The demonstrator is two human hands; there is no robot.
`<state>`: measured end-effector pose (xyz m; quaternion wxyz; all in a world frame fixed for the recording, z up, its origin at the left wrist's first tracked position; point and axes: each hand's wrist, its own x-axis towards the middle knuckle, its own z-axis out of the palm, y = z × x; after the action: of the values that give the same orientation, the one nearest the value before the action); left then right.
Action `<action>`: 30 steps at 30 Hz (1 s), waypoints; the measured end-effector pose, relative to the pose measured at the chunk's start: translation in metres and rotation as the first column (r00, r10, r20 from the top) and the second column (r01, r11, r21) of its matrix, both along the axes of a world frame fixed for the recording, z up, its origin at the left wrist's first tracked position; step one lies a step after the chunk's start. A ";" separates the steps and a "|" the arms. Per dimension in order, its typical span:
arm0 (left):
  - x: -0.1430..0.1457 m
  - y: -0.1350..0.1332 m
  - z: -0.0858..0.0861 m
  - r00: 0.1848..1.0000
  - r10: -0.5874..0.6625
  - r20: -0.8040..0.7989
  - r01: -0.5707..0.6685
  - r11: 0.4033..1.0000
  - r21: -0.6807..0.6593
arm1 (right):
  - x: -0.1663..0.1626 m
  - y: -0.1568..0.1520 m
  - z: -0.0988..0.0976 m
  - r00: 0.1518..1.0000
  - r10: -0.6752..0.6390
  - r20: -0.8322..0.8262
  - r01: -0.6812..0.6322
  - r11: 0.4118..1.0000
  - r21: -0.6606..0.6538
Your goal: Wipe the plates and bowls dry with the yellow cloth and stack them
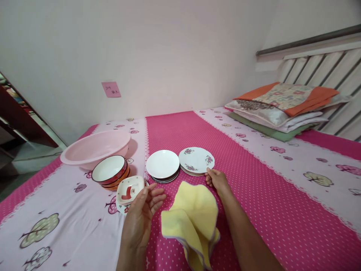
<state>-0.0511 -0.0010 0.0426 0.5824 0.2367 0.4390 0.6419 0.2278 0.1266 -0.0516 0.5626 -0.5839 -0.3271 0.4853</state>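
My right hand (216,180) has its thumb and curled fingers at the near right rim of a white flowered plate (197,159), the top one of a low stack. My left hand (145,205) is open and palm up, its fingers apart, holding nothing. Just behind its thumb sits a small square dish (130,188) with a red pattern, stacked on a flower-edged plate. A stack of plain white plates (163,164) touches or nearly touches the flowered stack. Between my forearms lies a crumpled yellow cloth (194,214) with a purple edge.
Left of the plates stand stacked bowls (109,169), orange and red outside, and a large pink basin (97,146). Folded bedding (293,98) is piled at the far right by a white railing (310,69). A pink note (111,89) is stuck on the wall behind.
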 end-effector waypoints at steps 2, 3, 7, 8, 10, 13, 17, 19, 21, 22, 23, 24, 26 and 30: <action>0.000 0.001 -0.002 1.000 -0.006 -0.007 0.006 1.000 -0.015 | -0.002 0.003 -0.003 0.999 -0.016 0.036 0.016 1.000 0.007; 0.000 0.002 -0.003 1.000 -0.008 -0.017 0.007 1.000 -0.018 | -0.004 0.005 -0.005 0.998 -0.022 0.052 0.022 1.000 0.010; 0.002 0.005 -0.013 0.967 -0.013 -0.256 0.012 1.000 -0.005 | -0.008 0.011 -0.010 0.992 -0.050 0.112 0.048 0.999 0.023; 0.003 0.006 -0.016 0.930 -0.018 -0.367 0.021 1.000 0.006 | -0.007 0.012 -0.010 0.990 -0.054 0.127 0.051 0.998 0.027; 0.006 0.007 -0.022 0.824 -0.054 -0.563 0.078 0.997 0.019 | -0.005 0.011 -0.008 0.984 -0.061 0.166 0.055 0.998 0.042; 0.011 0.005 -0.026 0.654 -0.204 -0.729 0.241 0.969 -0.055 | -0.005 0.005 0.002 0.965 -0.085 0.249 0.061 0.993 0.101; 0.016 -0.001 -0.022 0.414 -0.326 -0.850 0.335 0.923 -0.191 | -0.028 0.002 0.023 0.941 -0.017 0.338 -0.040 0.986 0.160; 0.016 -0.003 -0.020 0.354 -0.352 -0.867 0.353 0.908 -0.225 | -0.049 0.007 0.031 0.928 0.105 0.357 -0.155 0.981 0.113; 0.016 -0.005 -0.019 0.322 -0.374 -0.870 0.361 0.898 -0.252 | -0.070 0.015 0.036 0.902 0.239 0.359 -0.265 0.964 0.024; 0.015 -0.005 -0.019 0.309 -0.378 -0.873 0.358 0.897 -0.261 | -0.080 0.019 0.038 0.886 0.297 0.355 -0.309 0.951 -0.025; 0.015 -0.005 -0.019 0.299 -0.377 -0.877 0.352 0.898 -0.265 | -0.088 0.023 0.039 0.871 0.346 0.348 -0.344 0.936 -0.072; 0.015 -0.005 -0.018 0.291 -0.373 -0.881 0.347 0.899 -0.266 | -0.095 0.026 0.039 0.859 0.385 0.338 -0.369 0.923 -0.113; 0.015 -0.006 -0.017 0.276 -0.365 -0.889 0.347 0.900 -0.262 | -0.104 0.030 0.039 0.845 0.434 0.314 -0.397 0.901 -0.177; 0.015 -0.008 -0.015 0.277 -0.367 -0.888 0.357 0.897 -0.259 | -0.114 0.032 0.036 0.859 0.450 0.244 -0.395 0.886 -0.243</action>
<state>-0.0357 -0.0089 0.0272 0.3675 0.6435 0.6242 0.2474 0.1138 0.1587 -0.0156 0.3305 -0.6126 -0.4808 0.5332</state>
